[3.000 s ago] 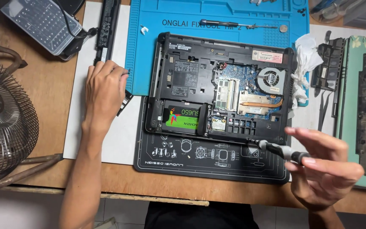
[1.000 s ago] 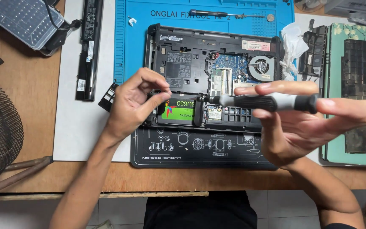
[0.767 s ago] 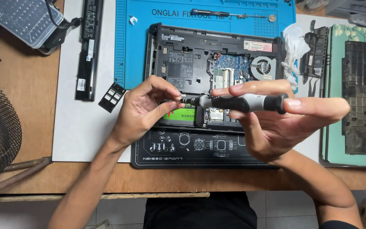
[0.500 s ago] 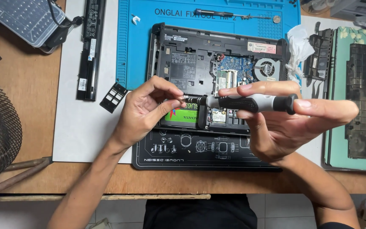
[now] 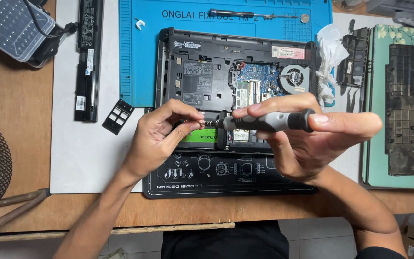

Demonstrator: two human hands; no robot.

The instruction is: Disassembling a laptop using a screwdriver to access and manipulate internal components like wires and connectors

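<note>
One head-worn camera looks steeply down, close over the workbench (image 5: 20,120), from the person's side.

Both forearms are bare from wrist to elbow, with no watch, bracelet or glove, and the left hand (image 5: 161,136) and right hand (image 5: 312,139) carry no rings that can be seen. At the lower right corner of the frame a dark sleeve edge covers the right upper arm. Along the bottom centre of the frame a black garment shows, plain and without visible markings, covering the person's torso or lap.
</note>
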